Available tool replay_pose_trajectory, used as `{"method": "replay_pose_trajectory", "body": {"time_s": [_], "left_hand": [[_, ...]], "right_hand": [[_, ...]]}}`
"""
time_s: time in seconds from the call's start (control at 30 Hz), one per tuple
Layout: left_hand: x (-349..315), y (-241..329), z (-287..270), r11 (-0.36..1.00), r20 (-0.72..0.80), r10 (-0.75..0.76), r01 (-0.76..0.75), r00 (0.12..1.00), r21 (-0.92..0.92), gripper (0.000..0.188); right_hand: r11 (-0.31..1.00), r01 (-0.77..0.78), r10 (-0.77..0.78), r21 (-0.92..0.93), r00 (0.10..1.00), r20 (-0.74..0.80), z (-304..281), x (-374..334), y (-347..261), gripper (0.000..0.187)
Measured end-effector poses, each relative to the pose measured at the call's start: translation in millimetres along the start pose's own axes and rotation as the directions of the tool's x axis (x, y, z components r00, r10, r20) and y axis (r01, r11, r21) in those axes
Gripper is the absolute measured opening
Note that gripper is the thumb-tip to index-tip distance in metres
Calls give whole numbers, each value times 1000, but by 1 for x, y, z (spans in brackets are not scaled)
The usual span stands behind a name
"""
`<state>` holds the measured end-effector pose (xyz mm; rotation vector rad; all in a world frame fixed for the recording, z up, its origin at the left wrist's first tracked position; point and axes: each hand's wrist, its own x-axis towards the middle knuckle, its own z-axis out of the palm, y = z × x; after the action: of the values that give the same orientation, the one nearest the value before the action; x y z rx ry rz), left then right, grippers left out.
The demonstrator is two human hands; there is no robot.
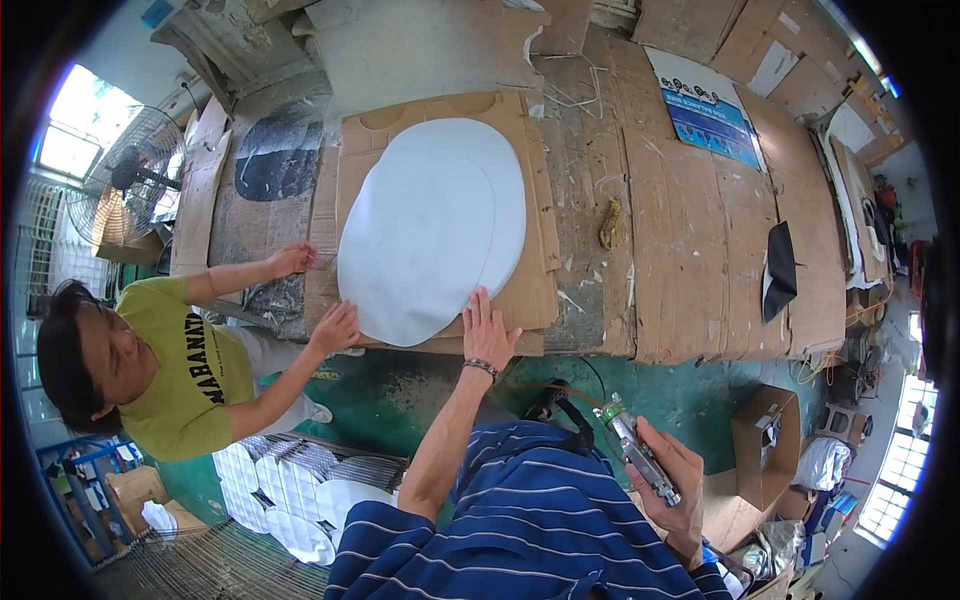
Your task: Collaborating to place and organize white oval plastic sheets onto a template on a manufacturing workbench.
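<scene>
Two large white rounded sheets lie overlapped on a piece of brown cardboard (538, 200); the upper white sheet (415, 220) covers most of the lower white sheet (507, 180), whose rim shows at the right. My left hand (487, 332) lies open, fingers spread, on the near edge of the sheets. Off the table at the lower right, my right hand (672, 478) is closed round a silver metal hand tool with a green end (640, 450); its exact kind is unclear. A co-worker's hand (335, 328) touches the sheet's near left edge, and their other hand (293, 260) hovers beside it.
The co-worker in a yellow-green shirt (180, 370) stands at the left. Cardboard covers the long table (690, 260), bearing a black piece (778, 272) and a blue printed panel (712, 120). Stacked white pieces (290, 485) lie below; an open carton (765, 445) stands right. A fan (125, 175) is far left.
</scene>
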<state>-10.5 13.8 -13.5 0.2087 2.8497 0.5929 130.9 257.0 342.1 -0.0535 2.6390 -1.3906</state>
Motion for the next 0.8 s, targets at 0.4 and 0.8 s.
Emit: {"method": "replay_pose_trajectory", "body": {"time_s": [0.4, 0.8], "left_hand": [[1, 3, 14, 997, -44, 11, -7, 999, 81, 61], [4, 8, -1, 998, 28, 20, -21, 999, 57, 54]], "right_hand": [[1000, -5, 5, -8, 1000, 22, 8, 3, -6, 59], [1000, -20, 20, 3, 999, -29, 8, 2, -11, 61]]}}
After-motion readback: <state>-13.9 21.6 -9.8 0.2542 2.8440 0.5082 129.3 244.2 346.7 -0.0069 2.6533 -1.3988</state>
